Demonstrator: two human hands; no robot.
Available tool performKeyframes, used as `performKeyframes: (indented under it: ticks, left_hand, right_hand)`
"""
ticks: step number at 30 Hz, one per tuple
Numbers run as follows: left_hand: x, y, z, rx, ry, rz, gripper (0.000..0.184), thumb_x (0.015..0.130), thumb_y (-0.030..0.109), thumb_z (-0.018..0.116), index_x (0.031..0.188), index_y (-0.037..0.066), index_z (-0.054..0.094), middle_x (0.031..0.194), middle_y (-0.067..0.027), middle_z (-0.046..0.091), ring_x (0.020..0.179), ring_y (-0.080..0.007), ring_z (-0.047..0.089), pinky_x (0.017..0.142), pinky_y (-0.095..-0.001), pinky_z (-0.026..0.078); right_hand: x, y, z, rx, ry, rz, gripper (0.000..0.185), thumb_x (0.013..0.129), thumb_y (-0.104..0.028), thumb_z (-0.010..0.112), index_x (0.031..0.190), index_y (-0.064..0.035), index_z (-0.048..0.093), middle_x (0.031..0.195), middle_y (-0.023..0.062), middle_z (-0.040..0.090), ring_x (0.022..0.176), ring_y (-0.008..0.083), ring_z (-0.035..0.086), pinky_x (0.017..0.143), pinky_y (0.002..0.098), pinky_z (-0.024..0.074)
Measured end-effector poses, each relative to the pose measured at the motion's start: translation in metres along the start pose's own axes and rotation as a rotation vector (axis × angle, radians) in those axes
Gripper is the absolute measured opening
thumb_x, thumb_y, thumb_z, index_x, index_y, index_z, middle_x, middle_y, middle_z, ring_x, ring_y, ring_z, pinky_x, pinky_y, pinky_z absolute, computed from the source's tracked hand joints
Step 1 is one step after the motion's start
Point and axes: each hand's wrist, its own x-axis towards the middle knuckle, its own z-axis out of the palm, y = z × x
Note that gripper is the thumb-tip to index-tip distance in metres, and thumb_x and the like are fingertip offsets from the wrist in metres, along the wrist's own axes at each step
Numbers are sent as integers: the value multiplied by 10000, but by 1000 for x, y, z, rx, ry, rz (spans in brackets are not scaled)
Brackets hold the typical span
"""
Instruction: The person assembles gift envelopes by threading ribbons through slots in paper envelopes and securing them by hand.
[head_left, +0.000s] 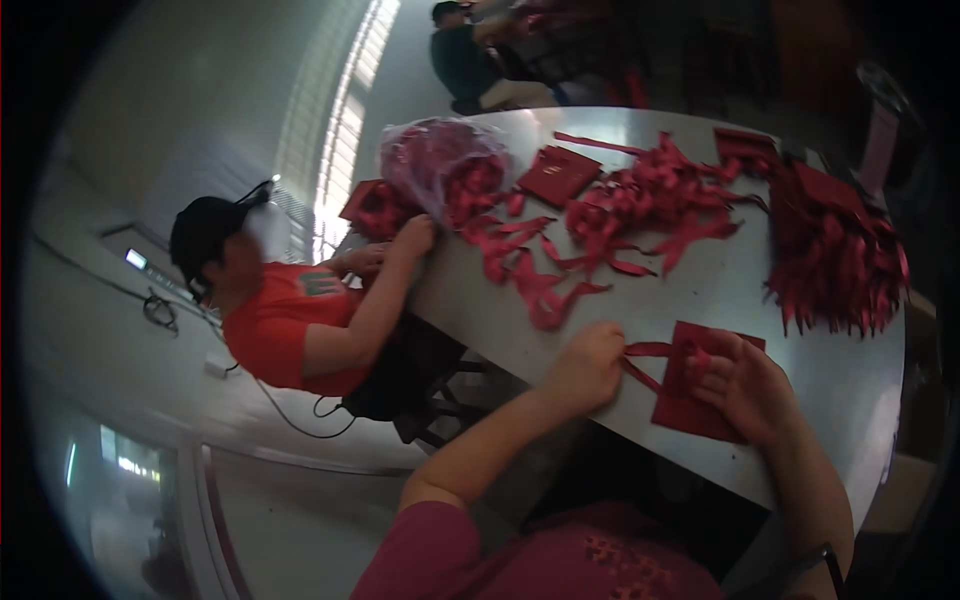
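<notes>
My left hand point(590, 368) is closed on a red ribbon point(648, 350), whose two strands run taut to a flat, dark-red square piece point(690, 400) at the table's near edge. Whether that piece is a small bag or a folded card, I cannot tell. Over its upper right part lies my right hand point(745, 385), fingers curled, with a bit of brighter red ribbon at the fingertips.
Loose red ribbons point(650, 205) spread across the white table point(660, 290). A clear plastic bag point(440, 160) of ribbons, a red square piece point(560, 176) and a ribboned pile point(835, 245) lie around them. A co-worker in orange point(300, 325) works at left; another person point(465, 60) sits behind.
</notes>
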Motion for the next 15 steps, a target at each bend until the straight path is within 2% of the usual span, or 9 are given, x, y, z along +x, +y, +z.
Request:
performKeyframes:
  ticks: [5, 7, 11, 15]
  left_hand:
    - [-6, 4, 6, 91, 20, -33, 123, 701, 1, 578, 824, 0, 578, 919, -157, 550, 860, -361, 545, 774, -440, 471]
    - [-7, 5, 3, 54, 44, 10, 97, 737, -18, 593, 827, 3, 564, 898, -141, 546, 819, -350, 536, 744, -421, 462]
    - [-12, 0, 10, 100, 65, 49, 64, 744, -18, 579, 803, -3, 558, 906, -143, 549, 832, -351, 541, 753, -426, 462]
    - [-17, -18, 16, -40, 133, -26, 62, 740, 21, 599, 771, -5, 553, 850, -182, 538, 812, -384, 548, 716, -461, 461]
  right_hand:
    - [-1, -4, 10, -46, -50, -4, 563, 981, -503, 425, 1367, -93, 447, 1253, 207, 611, 1083, 308, 627, 951, 445, 484]
    - [-3, -4, 11, -36, -57, -16, 590, 976, -528, 417, 1367, -87, 447, 1265, 218, 603, 1076, 311, 630, 942, 450, 488]
    - [-4, -5, 16, -35, -43, -9, 649, 967, -592, 382, 1359, -81, 453, 1269, 220, 599, 1064, 318, 632, 917, 462, 502]
    - [2, -5, 27, -21, -16, 26, 676, 960, -634, 352, 1344, -89, 468, 1275, 213, 594, 1053, 317, 634, 901, 461, 508]
